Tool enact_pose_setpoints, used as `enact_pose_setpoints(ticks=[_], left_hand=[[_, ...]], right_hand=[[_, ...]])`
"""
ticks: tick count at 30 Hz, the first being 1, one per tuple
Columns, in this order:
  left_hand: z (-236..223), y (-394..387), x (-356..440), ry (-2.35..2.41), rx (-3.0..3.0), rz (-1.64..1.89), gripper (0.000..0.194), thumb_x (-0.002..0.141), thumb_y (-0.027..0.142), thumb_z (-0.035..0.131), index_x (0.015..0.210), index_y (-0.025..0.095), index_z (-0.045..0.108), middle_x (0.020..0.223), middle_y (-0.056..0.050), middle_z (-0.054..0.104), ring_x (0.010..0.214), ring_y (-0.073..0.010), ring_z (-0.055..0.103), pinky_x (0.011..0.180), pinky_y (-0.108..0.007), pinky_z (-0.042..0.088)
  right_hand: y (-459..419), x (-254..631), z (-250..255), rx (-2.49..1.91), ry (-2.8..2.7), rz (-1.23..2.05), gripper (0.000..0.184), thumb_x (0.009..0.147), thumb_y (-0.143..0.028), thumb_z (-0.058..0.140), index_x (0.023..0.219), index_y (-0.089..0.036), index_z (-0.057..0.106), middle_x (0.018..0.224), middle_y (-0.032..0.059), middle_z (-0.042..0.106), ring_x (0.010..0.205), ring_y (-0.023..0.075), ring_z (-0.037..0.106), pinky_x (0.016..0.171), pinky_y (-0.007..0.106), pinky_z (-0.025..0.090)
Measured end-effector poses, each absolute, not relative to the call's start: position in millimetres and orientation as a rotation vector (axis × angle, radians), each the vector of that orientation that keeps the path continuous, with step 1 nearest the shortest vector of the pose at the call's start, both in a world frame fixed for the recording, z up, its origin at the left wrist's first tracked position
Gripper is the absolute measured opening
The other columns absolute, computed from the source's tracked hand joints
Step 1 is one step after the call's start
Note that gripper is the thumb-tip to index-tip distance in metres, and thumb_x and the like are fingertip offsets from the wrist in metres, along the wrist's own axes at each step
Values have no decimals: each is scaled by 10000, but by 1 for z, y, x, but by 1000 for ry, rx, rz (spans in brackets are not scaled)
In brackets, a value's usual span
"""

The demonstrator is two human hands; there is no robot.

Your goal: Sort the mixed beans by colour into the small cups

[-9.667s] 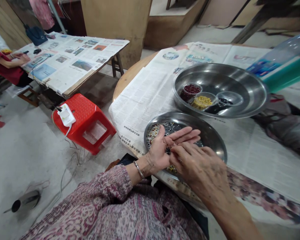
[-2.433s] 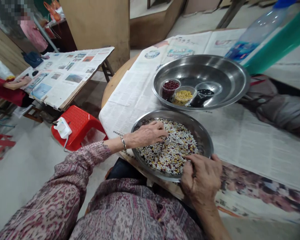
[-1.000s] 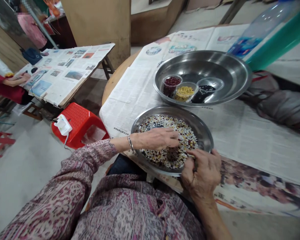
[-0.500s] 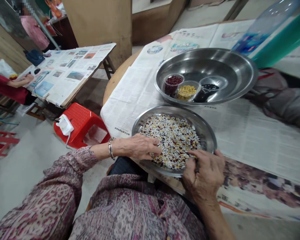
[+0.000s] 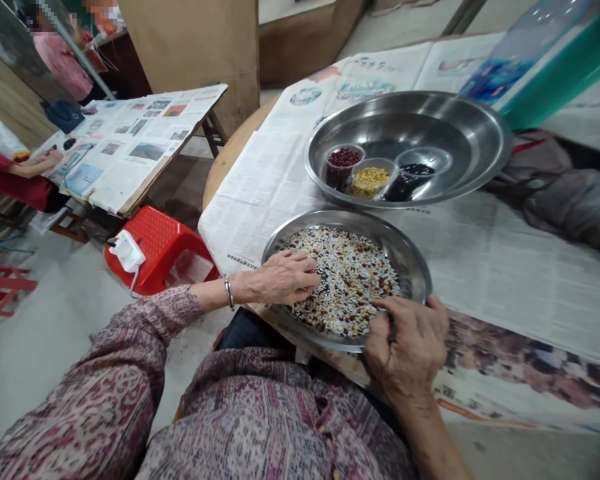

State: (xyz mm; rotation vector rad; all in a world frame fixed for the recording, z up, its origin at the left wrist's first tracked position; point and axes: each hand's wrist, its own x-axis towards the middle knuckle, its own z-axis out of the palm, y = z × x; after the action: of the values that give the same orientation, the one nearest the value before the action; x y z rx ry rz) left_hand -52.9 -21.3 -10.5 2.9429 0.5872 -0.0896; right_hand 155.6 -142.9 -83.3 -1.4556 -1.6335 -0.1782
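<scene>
Slid slightly up the plate since the last frame, the left hand (image 5: 280,279) lies open on mixed beans (image 5: 353,280) in a steel plate (image 5: 330,217) on the newspaper-covered table (image 5: 225,173); the right hand (image 5: 405,347) curls over the near rim, apparently gripping it.

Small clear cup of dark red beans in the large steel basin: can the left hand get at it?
Probably yes. The left hand, on mixed beans in the round steel tray, need only clear its rim and that of the large steel basin to reach the clear cup; nothing else intervenes.
</scene>
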Motion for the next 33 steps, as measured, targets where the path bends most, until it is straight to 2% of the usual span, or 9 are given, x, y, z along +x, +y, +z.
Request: enact_pose_setpoints(ticks=[9, 11, 15, 18, 21, 23, 26, 30, 33], left_hand=[[-3, -7, -49, 951, 2979, -81, 271, 970, 95, 358, 1104, 137, 590, 1196, -110, 558, 1039, -196, 501, 886, -309, 421], [-2, -12, -43, 840, 2945, -50, 254, 988, 137, 368, 1104, 137, 595, 1184, -106, 564, 1063, -195, 498, 948, -316, 413], [-1, -24, -36, 519, 2864, -65, 299, 973, 374, 527, 1195, 180, 573, 1241, -99, 549, 1132, -220, 481, 1011, -348, 407], [0, -33, -37, 484, 2850, -188, 199, 998, 245, 446, 1130, 186, 583, 1172, -84, 576, 1055, -190, 519, 923, -309, 442], [1, -37, -44, 587, 2886, -246, 265, 980, 113, 366, 1092, 186, 594, 1108, -70, 593, 961, -175, 541, 804, -286, 459], [2, -35, -47, 709, 2927, -177, 282, 973, 104, 364, 1099, 176, 605, 1139, -89, 587, 1008, -192, 535, 839, -302, 460], [1, -29, -40, 754, 2920, -25, 259, 985, 234, 453, 1192, 174, 598, 1284, -120, 542, 1168, -233, 493, 978, -367, 435], [-10, -23, -4, 566, 2898, 24, 688, 846, 520, 672, 1415, 187, 475, 1527, -165, 359, 1410, -359, 301, 1127, -539, 296], [-18, -22, 20, 429, 2900, -3, 708, 847, 523, 659, 1440, 191, 462, 1566, -151, 333, 1447, -366, 255, 1150, -581, 232]], right_hand=[[-144, 156, -84, -1445, -1642, -190, 191, 854, -131, 532, 1013, -189, 621, 958, 69, 672, 937, 190, 614, 1090, 533, 390], [-144, 156, -84, -1449, -1644, -188, 193, 858, -129, 528, 1016, -187, 623, 959, 70, 673, 937, 190, 614, 1090, 536, 390], [-143, 156, -84, -1441, -1652, -200, 185, 855, -116, 536, 1007, -177, 621, 954, 76, 672, 936, 190, 613, 1093, 545, 391], [-143, 156, -83, -1442, -1659, -214, 180, 856, -112, 538, 1005, -172, 622, 945, 78, 671, 930, 189, 611, 1093, 549, 393], [-143, 155, -82, -1441, -1660, -215, 182, 856, -106, 538, 1006, -168, 622, 950, 83, 671, 935, 191, 611, 1092, 551, 396], [-143, 155, -82, -1439, -1654, -209, 188, 855, -105, 536, 1010, -172, 618, 955, 81, 668, 941, 193, 613, 1091, 553, 398], [-143, 155, -82, -1440, -1628, -213, 198, 851, -115, 539, 1028, -180, 601, 956, 74, 653, 950, 197, 613, 1080, 549, 409], [-144, 154, -82, -1459, -1586, -234, 223, 840, -134, 550, 1058, -174, 575, 966, 87, 626, 976, 216, 599, 1060, 551, 422], [-144, 154, -82, -1467, -1563, -242, 233, 834, -138, 550, 1063, -178, 559, 979, 93, 613, 987, 224, 589, 1038, 543, 437]])
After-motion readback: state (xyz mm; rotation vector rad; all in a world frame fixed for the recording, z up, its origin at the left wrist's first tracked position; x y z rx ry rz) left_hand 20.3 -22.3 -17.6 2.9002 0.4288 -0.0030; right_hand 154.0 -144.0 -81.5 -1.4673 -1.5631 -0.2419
